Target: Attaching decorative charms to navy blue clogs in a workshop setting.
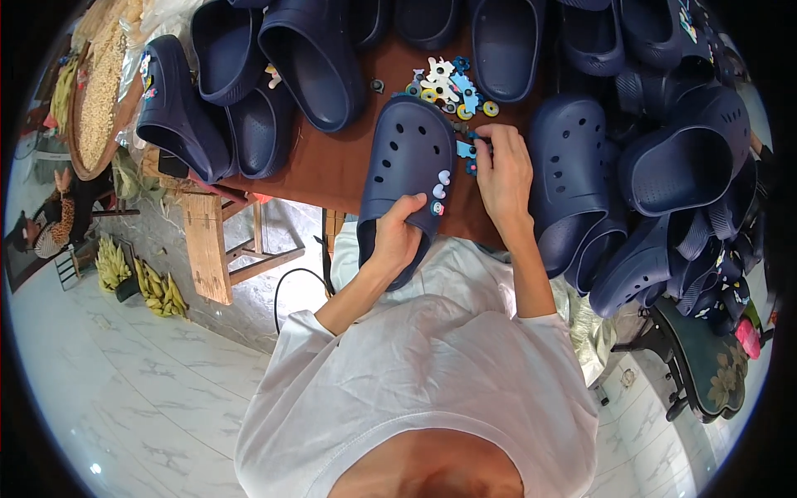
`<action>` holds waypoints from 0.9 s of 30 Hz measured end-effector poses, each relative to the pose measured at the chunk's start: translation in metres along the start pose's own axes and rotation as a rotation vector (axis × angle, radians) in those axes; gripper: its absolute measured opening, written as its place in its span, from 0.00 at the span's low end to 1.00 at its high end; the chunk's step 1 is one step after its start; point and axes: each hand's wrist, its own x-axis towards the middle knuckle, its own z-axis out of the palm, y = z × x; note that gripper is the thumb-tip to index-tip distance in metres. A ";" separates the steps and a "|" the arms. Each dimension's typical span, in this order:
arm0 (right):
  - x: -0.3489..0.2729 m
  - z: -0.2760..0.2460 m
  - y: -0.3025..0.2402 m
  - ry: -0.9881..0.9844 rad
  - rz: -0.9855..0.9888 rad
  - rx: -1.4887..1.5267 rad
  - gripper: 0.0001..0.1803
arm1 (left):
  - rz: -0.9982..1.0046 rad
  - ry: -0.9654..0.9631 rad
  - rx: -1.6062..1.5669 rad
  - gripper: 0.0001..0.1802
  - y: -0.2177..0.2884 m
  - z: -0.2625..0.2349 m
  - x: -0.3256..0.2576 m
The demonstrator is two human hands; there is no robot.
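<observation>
My left hand (393, 239) grips a navy blue clog (405, 143) by its heel end, thumb on top, with the toe pointing away from me. Three small charms (441, 192), two of them pale hearts, sit in holes along the clog's right side. Just right of the clog is my right hand (505, 170), its thumb and fingertips closed together on a small dark teal shoe charm, mostly hidden by the fingers. Close beside those fingers lies a light blue charm (466, 149). Beyond the toe is a loose heap of white, blue and yellow charms (448, 88).
Navy clogs (311, 66) line the far and left parts of the brown table (332, 162). More clogs (685, 170) pile up at the right, one (569, 158) close to my right hand. A wooden stool (207, 249) stands at lower left, a dark chair (706, 361) at lower right.
</observation>
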 end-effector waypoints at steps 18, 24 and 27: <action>-0.020 -0.010 -0.028 -0.015 0.072 0.585 0.08 | 0.036 -0.025 0.060 0.16 -0.008 0.008 -0.014; -0.020 -0.018 -0.008 -0.298 0.447 1.051 0.17 | 0.061 -0.014 0.197 0.15 -0.010 0.009 -0.024; -0.022 -0.020 0.005 -0.400 0.469 1.073 0.23 | 0.087 0.002 0.390 0.13 -0.009 0.012 -0.032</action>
